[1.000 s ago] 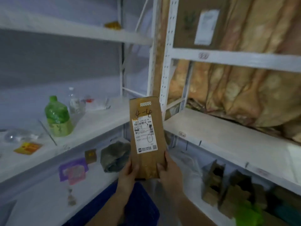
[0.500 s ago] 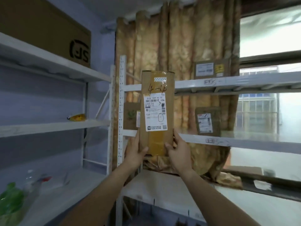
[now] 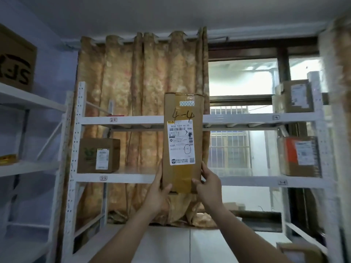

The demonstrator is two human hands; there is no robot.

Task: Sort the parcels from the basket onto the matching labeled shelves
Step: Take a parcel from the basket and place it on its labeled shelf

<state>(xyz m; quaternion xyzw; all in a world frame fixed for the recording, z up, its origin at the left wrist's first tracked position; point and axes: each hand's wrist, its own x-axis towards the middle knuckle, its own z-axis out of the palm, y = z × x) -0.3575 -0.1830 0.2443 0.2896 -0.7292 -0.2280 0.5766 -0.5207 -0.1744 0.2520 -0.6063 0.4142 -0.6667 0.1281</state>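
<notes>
My left hand (image 3: 158, 192) and right hand (image 3: 208, 186) grasp the lower corners of an upright brown parcel (image 3: 183, 143) marked "4-4", raised before the white shelving (image 3: 121, 120). Left of my left hand, a box (image 3: 98, 155) sits on the shelf tagged "3-2" (image 3: 103, 178). Right of my right hand stand two more labelled boxes (image 3: 299, 156).

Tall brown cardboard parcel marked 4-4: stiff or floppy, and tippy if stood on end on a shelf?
The tall brown cardboard parcel probably is stiff: its edges stay straight though the left hand and right hand grip only its bottom. Likely light for the same reason. Narrow and tall, so apt to tip upright.
</notes>
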